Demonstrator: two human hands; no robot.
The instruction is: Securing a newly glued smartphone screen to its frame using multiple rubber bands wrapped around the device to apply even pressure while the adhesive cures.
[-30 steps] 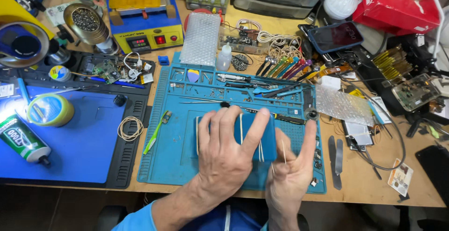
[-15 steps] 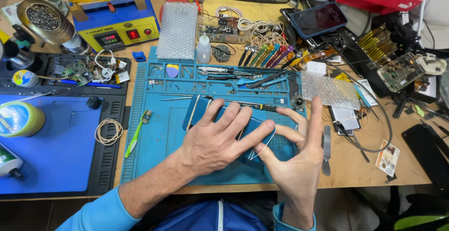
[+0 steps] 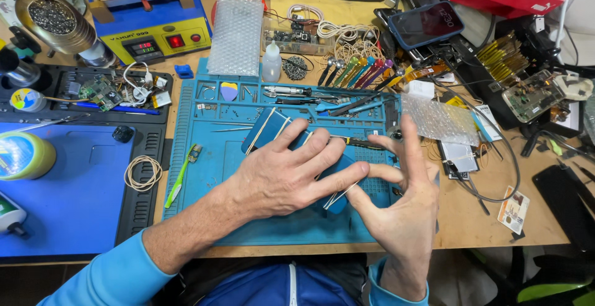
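In the head view, a flat dark blue phone-shaped slab [image 3: 273,134], bound with pale rubber bands, is seen lying on the teal silicone work mat [image 3: 211,176] near its middle. It is pressed flat under the left hand [image 3: 282,179], whose fingers [image 3: 322,157] are spread and laid straight across it, closed on nothing. The right hand [image 3: 403,204] is held at the slab's near right corner, with the thumb and forefinger pinched narrowly on a pale rubber band [image 3: 339,196] and the other fingers fanned wide and upright. For the banding to be done well, the slab should be kept flat and steady by even palm pressure, and the band should be stretched only as far as needed and guided squarely over the corner, so that nothing shifts. A loose coil of rubber bands [image 3: 142,173] is seen on the blue mat [image 3: 68,194] to the left, well apart.
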